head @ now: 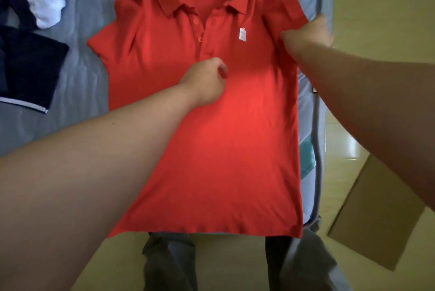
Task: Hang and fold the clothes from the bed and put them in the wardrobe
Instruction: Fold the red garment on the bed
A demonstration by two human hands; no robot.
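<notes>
Over at the far left of the bed (77,83), a heap of dark and white clothes (35,3) waits its turn, well apart from the action. Moving across, the red polo shirt (211,149) lies spread face up on the grey sheet, collar at the far end, hem hanging just over the near edge of the mattress. Its long axis runs straight away from the person, collar to hem.

Now the left hand (204,81) sits curled on the chest of the shirt, just below the button placket, fingers drawn together. It looks like a pinch or a press on the fabric, but whether cloth is truly caught between the fingers I cannot tell from this angle.

Further right, the right hand (306,36) is clamped on the shirt's sleeve at the shoulder seam, right by the bed's edge, and the cloth bunches under it. That hand is the nearer one to the sleeve, so I judge the coming move to be a fold of that sleeve inward, across the long axis towards the middle, with the left hand as the anchor line.

Off the bed on the right, a cardboard box (381,215) lies on the yellow floor. No wardrobe in view.
</notes>
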